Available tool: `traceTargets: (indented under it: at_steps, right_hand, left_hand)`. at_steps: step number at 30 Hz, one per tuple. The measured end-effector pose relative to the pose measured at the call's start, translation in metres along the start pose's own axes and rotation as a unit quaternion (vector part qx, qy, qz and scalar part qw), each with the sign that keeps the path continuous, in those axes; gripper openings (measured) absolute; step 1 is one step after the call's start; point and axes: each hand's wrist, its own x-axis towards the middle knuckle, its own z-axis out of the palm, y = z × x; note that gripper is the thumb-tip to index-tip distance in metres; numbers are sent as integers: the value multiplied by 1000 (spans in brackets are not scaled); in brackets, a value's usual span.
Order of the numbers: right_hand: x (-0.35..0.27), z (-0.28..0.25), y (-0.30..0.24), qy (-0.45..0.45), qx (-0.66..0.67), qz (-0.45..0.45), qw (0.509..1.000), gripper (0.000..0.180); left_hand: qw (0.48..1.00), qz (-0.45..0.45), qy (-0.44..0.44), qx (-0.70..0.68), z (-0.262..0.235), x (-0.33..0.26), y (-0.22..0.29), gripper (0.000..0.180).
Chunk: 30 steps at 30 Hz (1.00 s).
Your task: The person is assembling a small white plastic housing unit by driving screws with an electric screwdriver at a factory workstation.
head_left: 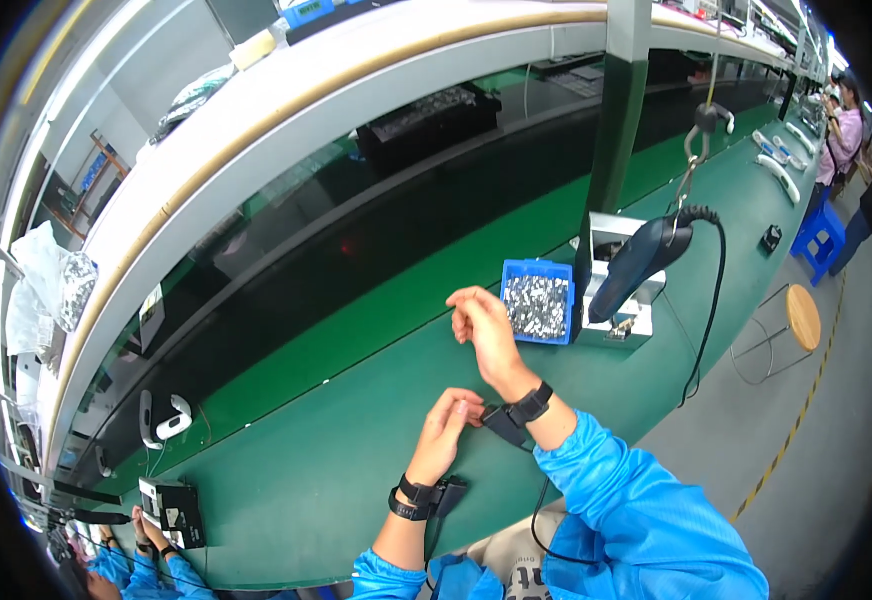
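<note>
My right hand [486, 335] is raised over the green bench, just left of a blue bin [538, 265]. Its fingers are half bent and slightly apart, with nothing visible in them. The bin holds many small metallic and white parts [536, 305]. Closer to me, my left hand [444, 425] has its thumb and fingers drawn together; what lies between them, if anything, is too small to make out. Those fingertips are near a black module [503, 424] strapped at my right wrist. Another black module [450, 495] sits on my left wrist.
A dark handheld tool [646, 260] with a coiled cable hangs from a hook, before a metal fixture [621, 325]. White curved devices [173, 418] lie at the far left. A post [621, 130] rises behind the bin. A round stool [803, 318] stands right. Other people work at both ends.
</note>
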Motion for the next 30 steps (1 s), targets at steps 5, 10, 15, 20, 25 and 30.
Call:
traceTargets:
  at_steps: [5, 10, 15, 20, 25, 30]
  right_hand:
    - [-12, 18, 13, -99, -7, 67, 993, 18]
    - [-24, -9, 48, -183, -133, 135, 965, 20]
    - [-32, -27, 33, -192, -152, 144, 959, 17]
    - [-39, -12, 32, -203, -170, 130, 956, 15]
    - [-43, -11, 33, -206, -215, 113, 948, 15]
    - [-42, -14, 35, -219, -207, 105, 948, 15]
  left_hand:
    - [986, 25, 118, -115, -20, 11, -10, 25]
    - [974, 48, 186, -118, -82, 16, -55, 18]
    - [979, 65, 176, -79, -53, 16, -35, 19]
    - [977, 59, 181, -94, -57, 9, -31, 20]
    - [980, 54, 165, -101, -57, 9, -28, 21]
    - [979, 53, 168, -99, -52, 8, -25, 19]
